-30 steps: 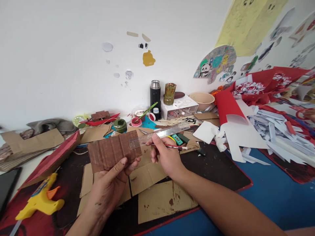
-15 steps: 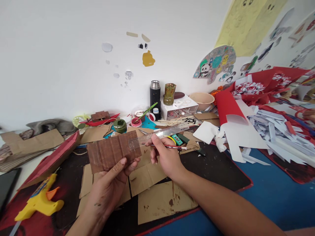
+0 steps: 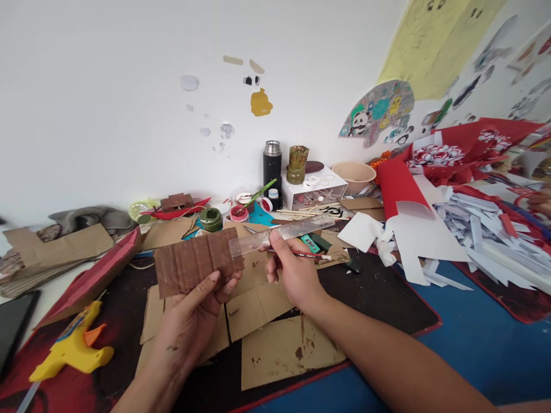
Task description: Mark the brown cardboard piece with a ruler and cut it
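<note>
Gripped at its lower edge by my left hand (image 3: 202, 307), a brown-painted piece of cardboard (image 3: 193, 258) is tilted up toward me. My right hand (image 3: 295, 272) pinches a clear plastic ruler (image 3: 288, 230) and also keeps a thin dark red paintbrush (image 3: 307, 254) between its fingers. The ruler's left end overlaps the upper right edge of the brown cardboard. Beneath both hands, tan cardboard pieces (image 3: 260, 304) lie on a black mat, one of them (image 3: 288, 355) spotted with brown paint.
A yellow glue gun (image 3: 73, 350) lies at left beside a long red cardboard boat hull (image 3: 92, 275). Behind are open paint jars (image 3: 210, 219), a black flask (image 3: 272, 166) and a white box (image 3: 314, 192). Paper strips (image 3: 477, 229) heap at right.
The ruler's end has shifted slightly right toward the cardboard's edge. The cardboard is turned a little, and my right hand has moved slightly right.
</note>
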A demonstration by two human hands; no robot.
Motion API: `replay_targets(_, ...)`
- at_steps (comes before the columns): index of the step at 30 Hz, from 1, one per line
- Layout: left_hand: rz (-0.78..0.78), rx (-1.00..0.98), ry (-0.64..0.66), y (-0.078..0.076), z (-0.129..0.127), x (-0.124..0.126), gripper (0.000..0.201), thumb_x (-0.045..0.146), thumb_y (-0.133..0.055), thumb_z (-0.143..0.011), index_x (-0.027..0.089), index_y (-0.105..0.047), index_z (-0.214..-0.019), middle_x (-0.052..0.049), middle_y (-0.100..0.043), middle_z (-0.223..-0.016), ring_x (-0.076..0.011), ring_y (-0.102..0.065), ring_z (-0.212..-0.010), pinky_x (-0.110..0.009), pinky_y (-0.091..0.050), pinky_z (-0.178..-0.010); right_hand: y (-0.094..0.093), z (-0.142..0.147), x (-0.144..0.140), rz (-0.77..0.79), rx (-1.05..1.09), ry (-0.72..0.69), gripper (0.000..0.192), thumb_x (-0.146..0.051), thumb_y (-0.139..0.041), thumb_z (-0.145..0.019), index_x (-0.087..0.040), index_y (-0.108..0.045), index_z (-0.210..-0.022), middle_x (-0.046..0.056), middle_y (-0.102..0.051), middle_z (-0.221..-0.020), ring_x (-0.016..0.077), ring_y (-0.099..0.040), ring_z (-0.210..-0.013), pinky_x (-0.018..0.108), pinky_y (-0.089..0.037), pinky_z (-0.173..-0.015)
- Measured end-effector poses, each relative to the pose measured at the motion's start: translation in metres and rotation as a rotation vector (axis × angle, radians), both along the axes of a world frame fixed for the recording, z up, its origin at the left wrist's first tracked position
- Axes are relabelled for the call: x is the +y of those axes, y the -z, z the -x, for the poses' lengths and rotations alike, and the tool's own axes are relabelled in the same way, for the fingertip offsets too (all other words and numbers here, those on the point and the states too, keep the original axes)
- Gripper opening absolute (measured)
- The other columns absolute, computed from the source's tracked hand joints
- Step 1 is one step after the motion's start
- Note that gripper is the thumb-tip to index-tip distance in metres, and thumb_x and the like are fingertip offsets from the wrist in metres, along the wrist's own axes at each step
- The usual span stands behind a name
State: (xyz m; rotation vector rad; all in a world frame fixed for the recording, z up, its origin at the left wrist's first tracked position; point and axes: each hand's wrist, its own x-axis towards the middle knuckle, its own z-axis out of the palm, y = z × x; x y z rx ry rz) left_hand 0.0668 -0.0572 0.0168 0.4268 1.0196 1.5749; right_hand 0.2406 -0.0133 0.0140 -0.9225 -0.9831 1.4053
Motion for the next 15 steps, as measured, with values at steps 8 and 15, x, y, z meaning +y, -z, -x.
replay_targets(8,-0.109,0.106,-0.084,0.005,0.021,0.011,0.041,0.034,-0.11,-0.051,0.016,-0.087,-0.08,-0.005,-0.085,-0.082,-0.0209,-0.081,-0.075,-0.025,-0.069,-0.069,0.005,-0.004,0.008,-0.015,-0.068,-0.051,0.07,-0.089,-0.078,-0.084,-0.02,-0.073,-0.081,-0.003,-0.06,-0.051,0.0114,-0.052,-0.04,0.023,-0.038,-0.041)
replay_targets(15,-0.149,0.144,-0.139,0.004,0.033,0.017,0.036,0.031,-0.107,-0.054,0.017,-0.084,-0.079,-0.002,-0.078,-0.076,-0.0147,-0.071,-0.066,-0.023,-0.06,-0.061,0.015,-0.005,-0.001,-0.251,-0.462,-0.222,0.065,-0.081,-0.062,-0.103,-0.022,-0.074,-0.078,-0.004,-0.058,-0.051,0.0126,-0.053,-0.047,0.027,-0.042,-0.053)
